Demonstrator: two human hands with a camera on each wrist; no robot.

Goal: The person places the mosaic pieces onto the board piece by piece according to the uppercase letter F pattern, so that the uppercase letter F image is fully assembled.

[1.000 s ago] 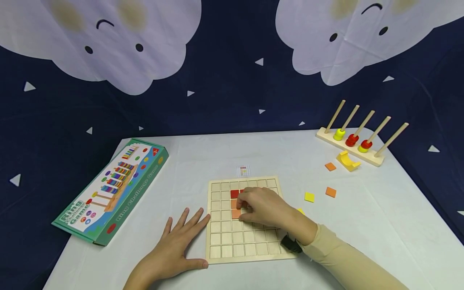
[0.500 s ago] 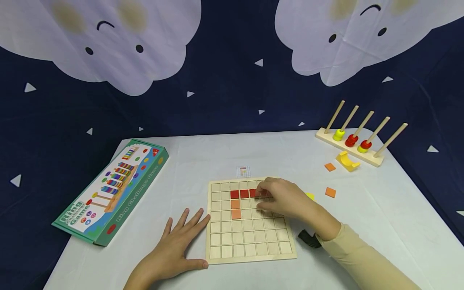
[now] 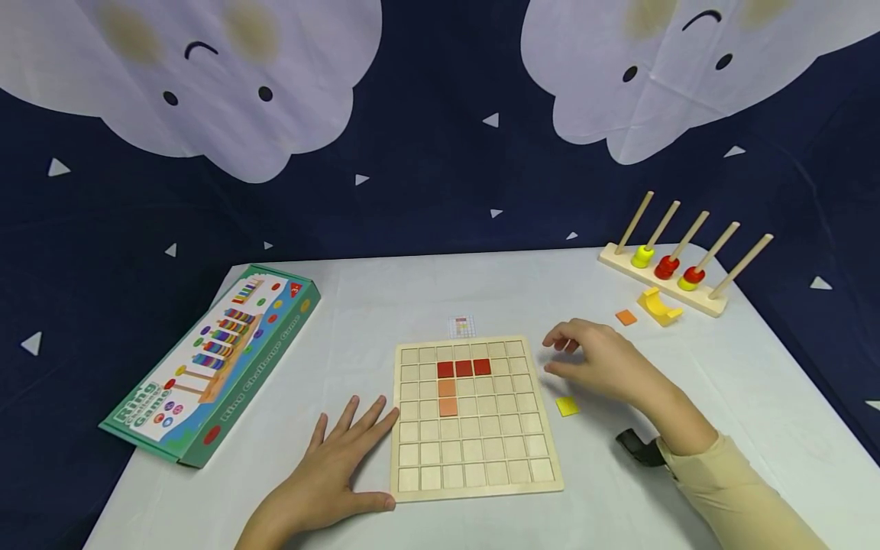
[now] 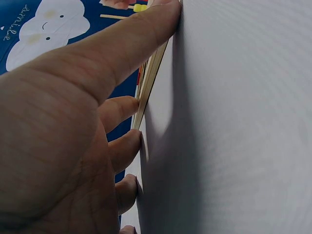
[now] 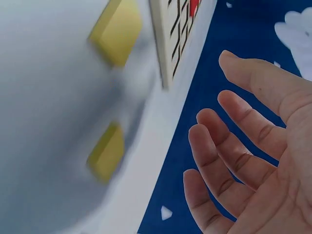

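Observation:
My left hand [image 3: 326,473] lies on the table with its fingers spread, thumb and index fingertip at the left edge of the wooden grid board [image 3: 474,458]. In the left wrist view the fingertips meet the board's edge [image 4: 151,80]. My right hand [image 3: 605,359] hovers right of the board, fingers loosely bent and holding nothing. In the right wrist view two yellow tiles [image 5: 118,31] lie on the table beside that hand; in the head view only one yellow tile [image 3: 567,406] shows. On the board sit a row of three red tiles [image 3: 464,368] and two orange tiles [image 3: 448,397] below its left end.
A small pattern card [image 3: 461,325] lies behind the board. At the back right stands a peg rack [image 3: 663,279] with red and yellow rings, near a yellow curved block [image 3: 660,305] and an orange tile [image 3: 626,317]. A green game box [image 3: 213,363] lies at the left.
My right hand has moved right, off the board, uncovering the red tiles and covering loose tiles on the table. My left hand has stayed in place.

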